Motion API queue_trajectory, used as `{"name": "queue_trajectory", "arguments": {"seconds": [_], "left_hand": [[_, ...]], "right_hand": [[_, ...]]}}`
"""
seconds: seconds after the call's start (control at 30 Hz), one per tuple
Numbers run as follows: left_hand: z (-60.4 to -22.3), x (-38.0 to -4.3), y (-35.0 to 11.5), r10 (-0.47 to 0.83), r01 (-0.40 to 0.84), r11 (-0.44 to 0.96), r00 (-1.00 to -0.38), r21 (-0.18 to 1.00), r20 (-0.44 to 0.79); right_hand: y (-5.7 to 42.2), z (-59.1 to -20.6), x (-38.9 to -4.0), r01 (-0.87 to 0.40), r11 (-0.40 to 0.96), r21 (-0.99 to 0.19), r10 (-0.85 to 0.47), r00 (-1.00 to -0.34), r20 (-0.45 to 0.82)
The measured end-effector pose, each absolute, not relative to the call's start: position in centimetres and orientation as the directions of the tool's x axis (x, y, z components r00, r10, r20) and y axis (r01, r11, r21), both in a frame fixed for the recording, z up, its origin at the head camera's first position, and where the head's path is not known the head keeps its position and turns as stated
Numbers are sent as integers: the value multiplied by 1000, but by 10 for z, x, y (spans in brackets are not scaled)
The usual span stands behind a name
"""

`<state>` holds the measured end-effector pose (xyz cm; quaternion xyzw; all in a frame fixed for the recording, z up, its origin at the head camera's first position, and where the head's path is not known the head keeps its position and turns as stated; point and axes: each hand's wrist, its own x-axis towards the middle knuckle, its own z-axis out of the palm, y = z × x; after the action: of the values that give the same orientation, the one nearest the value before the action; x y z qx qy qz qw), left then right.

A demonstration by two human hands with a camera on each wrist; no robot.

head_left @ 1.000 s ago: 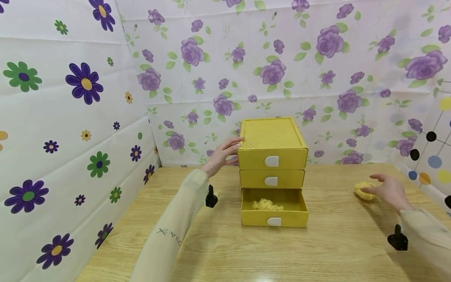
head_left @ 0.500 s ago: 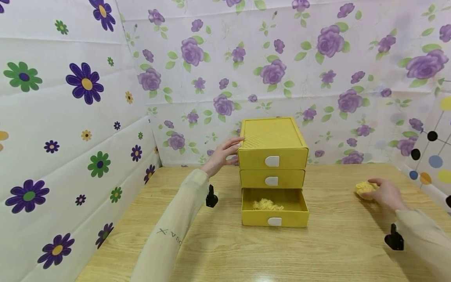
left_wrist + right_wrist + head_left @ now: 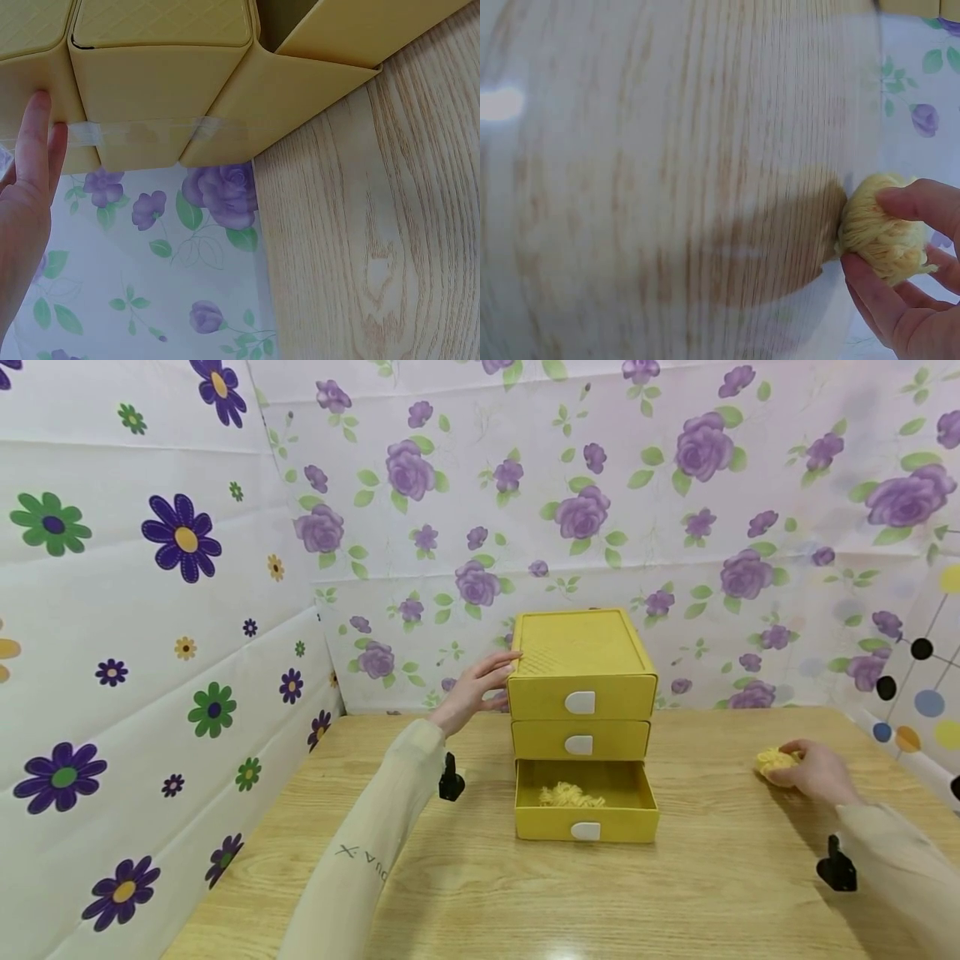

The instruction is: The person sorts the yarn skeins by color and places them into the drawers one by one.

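A yellow three-drawer box with white pull tabs stands near the middle of the wooden table. Its bottom drawer is pulled out, and a bundle of yellow yarn lies inside. My left hand rests its extended fingers on the box's upper left side; the left wrist view shows the fingers flat against that wall. Over at the right of the table, my right hand pinches a yellow ball of yarn between thumb and fingers. The ball sits close over the tabletop.
The wooden table runs up to a back wall of purple-rose cloth. A flowered sheet hangs on the left, and a dotted sheet on the right. Clear tape crosses the side of the box.
My right hand has come slightly left and its fingers have closed around the yarn ball. The left hand stays on the box, and the drawer has not moved.
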<state>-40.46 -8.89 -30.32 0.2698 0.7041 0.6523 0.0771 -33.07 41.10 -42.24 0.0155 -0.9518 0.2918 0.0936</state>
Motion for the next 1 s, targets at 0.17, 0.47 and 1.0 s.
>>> {"name": "queue_trajectory", "arguments": {"seconds": [0.17,0.47,1.0], "left_hand": [[-304,-405,-88,480,282,3,-842,960,246],[-304,-404,-89,475,280,6,-846,960,243],[-302,-403,-89,476,276,10,-847,961,238]], "right_hand": [[411,-422,-329,-85,824,-560,30,-981,193],[406,-416,-327,-83,805,-587,25,-985,173],[378,-398,-315,-190,778,-599,-87,-976,198]]}}
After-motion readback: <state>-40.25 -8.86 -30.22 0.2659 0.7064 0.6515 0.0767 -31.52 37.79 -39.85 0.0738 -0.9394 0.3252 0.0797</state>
